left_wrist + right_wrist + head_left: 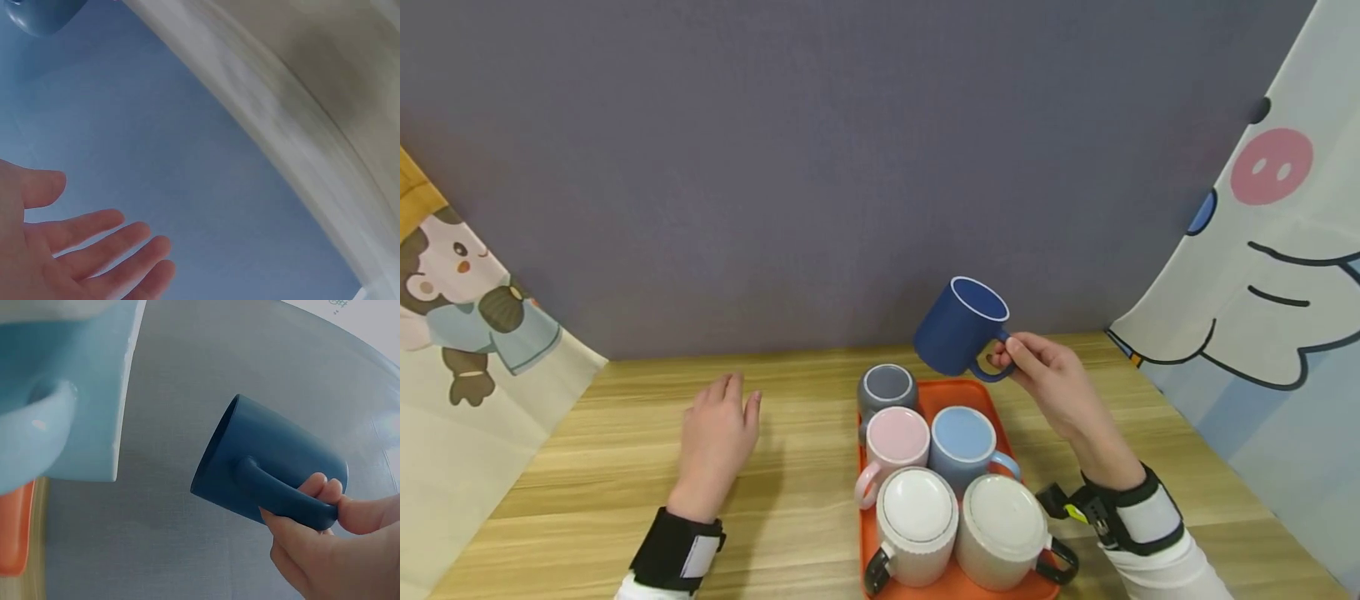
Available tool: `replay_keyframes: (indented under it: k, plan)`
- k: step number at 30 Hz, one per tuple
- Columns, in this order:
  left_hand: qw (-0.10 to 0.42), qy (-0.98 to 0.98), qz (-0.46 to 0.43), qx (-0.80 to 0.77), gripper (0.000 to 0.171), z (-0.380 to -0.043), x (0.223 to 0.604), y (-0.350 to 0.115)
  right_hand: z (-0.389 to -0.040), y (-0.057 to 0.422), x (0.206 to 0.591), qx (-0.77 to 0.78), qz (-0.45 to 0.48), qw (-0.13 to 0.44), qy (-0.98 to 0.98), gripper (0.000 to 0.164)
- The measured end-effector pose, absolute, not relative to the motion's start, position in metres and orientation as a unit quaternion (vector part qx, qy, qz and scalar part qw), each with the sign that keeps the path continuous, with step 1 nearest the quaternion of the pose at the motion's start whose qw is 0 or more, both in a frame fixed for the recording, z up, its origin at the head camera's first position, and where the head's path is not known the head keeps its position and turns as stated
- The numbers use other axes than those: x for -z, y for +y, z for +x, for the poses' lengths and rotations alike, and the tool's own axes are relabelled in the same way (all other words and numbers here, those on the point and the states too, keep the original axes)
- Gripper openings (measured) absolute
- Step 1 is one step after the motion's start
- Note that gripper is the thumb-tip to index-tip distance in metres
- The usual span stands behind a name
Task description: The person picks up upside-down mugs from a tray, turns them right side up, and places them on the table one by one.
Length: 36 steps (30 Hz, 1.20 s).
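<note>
My right hand (pixel 1048 371) pinches the handle of a dark blue mug (pixel 953 332). This mug hangs tilted above the far end of an orange tray (pixel 942 398), its pale-ringed base turned up. In the right wrist view, thumb and fingers close around the mug's handle (pixel 281 497). Mugs stand base-up on the tray: a grey mug (pixel 887 387), a pink mug (pixel 897 437), a light blue mug (pixel 964 442) and two whitish mugs (pixel 917 517) with black handles. My left hand (pixel 718 437) hovers over the table left of the tray, fingers extended and holding nothing.
A wood-patterned table (pixel 805 467) lies beneath everything. Behind it rises a grey panel (pixel 760 183). Cartoon-printed curtains (pixel 1285 275) flank the table on both sides.
</note>
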<state>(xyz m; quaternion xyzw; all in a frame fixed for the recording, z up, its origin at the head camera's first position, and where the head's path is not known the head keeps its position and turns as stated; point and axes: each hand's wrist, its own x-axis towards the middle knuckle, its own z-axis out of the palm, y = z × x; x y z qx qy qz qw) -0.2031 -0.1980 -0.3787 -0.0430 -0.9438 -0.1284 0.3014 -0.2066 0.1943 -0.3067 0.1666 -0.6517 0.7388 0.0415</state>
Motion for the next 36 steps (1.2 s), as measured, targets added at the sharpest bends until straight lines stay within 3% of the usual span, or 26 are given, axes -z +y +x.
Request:
replay_keyframes:
  k: [21,36]
  plan:
    - [0.36,-0.904,-0.095,0.211,0.032,-0.216,0.355,-0.133,-0.206,0.194,0.294,-0.784,0.162,-0.015,-0.599,0.02]
    - [0.362,-0.885,-0.108,0.273,0.024,-0.219,0.347,-0.097,-0.208,0.184,0.29,-0.797,0.154,-0.026,-0.583,0.02]
